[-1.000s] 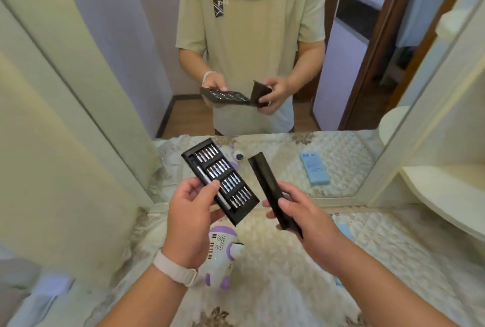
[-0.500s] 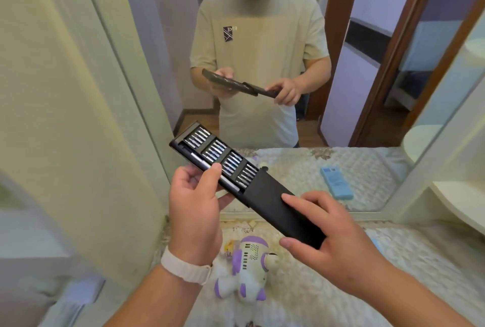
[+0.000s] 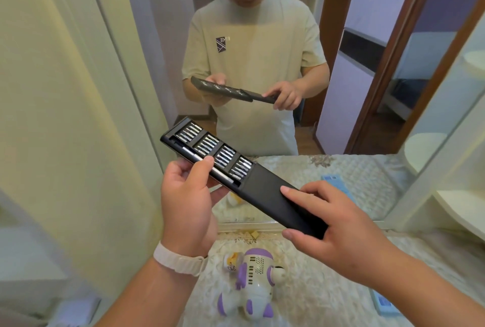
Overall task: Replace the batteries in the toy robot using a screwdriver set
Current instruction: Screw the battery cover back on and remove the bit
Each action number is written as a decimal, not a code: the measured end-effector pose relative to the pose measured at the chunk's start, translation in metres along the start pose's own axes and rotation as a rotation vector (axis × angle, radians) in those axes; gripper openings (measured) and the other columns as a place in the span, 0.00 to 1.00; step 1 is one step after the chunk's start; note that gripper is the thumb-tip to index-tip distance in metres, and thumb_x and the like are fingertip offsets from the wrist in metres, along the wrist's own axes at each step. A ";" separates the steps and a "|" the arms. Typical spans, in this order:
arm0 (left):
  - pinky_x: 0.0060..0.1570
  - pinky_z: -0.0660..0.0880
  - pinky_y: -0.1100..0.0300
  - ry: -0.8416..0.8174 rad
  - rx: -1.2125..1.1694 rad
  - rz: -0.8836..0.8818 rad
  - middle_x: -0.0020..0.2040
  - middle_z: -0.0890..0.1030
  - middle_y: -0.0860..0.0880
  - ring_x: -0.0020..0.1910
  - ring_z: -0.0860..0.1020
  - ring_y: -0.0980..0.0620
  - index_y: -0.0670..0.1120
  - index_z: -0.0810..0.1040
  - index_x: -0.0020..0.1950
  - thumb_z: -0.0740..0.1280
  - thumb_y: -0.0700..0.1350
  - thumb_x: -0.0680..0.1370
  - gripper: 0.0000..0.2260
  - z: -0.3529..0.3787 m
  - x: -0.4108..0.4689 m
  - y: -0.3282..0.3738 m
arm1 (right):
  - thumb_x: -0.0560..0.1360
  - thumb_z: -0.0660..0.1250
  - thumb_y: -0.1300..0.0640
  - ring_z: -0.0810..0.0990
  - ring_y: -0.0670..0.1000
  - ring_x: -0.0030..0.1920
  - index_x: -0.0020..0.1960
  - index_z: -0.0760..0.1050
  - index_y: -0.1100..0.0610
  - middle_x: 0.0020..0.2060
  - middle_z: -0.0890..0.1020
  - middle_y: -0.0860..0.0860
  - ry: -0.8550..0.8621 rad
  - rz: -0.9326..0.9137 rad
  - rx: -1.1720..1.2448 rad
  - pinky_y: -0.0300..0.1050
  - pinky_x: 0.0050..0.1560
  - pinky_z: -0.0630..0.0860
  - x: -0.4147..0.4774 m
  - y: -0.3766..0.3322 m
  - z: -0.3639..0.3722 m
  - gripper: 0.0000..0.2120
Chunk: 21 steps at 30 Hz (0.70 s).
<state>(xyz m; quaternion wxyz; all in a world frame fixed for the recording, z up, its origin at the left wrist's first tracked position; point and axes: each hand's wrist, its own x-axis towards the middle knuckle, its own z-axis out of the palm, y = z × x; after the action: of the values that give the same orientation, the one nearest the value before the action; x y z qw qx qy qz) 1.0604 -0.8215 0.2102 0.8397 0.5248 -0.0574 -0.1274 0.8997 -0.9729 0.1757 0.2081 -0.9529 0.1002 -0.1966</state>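
I hold a black screwdriver set in front of a mirror. Its bit tray [image 3: 207, 152], with rows of silver bits and a slim driver along one side, sticks out of the black sleeve [image 3: 275, 199]. My left hand [image 3: 187, 200] grips the tray's near edge, thumb on the driver. The sleeve's lower end is held by my right hand [image 3: 338, 232], fingers on top. Below my hands, the white and purple toy robot [image 3: 249, 282] lies on the quilted surface [image 3: 328, 298].
A large mirror [image 3: 262, 64] stands right behind the surface and reflects me, the set and a blue pack. A blue pack [image 3: 384, 303] lies to the right under my forearm. A white shelf [image 3: 462, 206] juts in at right. A cream wall panel fills the left.
The sleeve, held apart from the tray a second ago, now sits lined up over the tray's end. My view has tilted upward, so the toy robot appears lower in the frame.
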 end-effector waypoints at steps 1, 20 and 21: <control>0.43 0.82 0.48 -0.003 -0.006 0.002 0.44 0.83 0.44 0.38 0.82 0.50 0.45 0.74 0.48 0.66 0.37 0.80 0.04 0.001 0.002 0.001 | 0.69 0.61 0.31 0.71 0.42 0.54 0.71 0.59 0.32 0.54 0.67 0.34 -0.003 -0.001 -0.005 0.37 0.48 0.73 0.002 0.000 -0.001 0.32; 0.41 0.81 0.49 -0.163 -0.038 -0.156 0.48 0.84 0.49 0.41 0.82 0.51 0.49 0.75 0.54 0.65 0.43 0.80 0.04 0.003 -0.002 -0.031 | 0.70 0.62 0.34 0.70 0.40 0.53 0.71 0.67 0.38 0.55 0.70 0.38 0.000 -0.003 -0.043 0.39 0.50 0.73 0.016 0.009 0.006 0.30; 0.39 0.81 0.50 -0.155 -0.029 -0.131 0.47 0.84 0.49 0.41 0.83 0.51 0.49 0.74 0.55 0.65 0.43 0.80 0.05 0.000 0.001 -0.028 | 0.70 0.63 0.35 0.70 0.41 0.53 0.71 0.66 0.38 0.55 0.70 0.38 -0.003 -0.013 -0.047 0.39 0.50 0.73 0.015 0.010 0.005 0.30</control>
<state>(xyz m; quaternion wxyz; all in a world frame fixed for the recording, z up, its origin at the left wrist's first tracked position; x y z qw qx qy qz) 1.0570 -0.8338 0.1850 0.8300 0.5039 -0.0859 -0.2229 0.9141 -0.9845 0.1718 0.1846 -0.9584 0.0985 -0.1940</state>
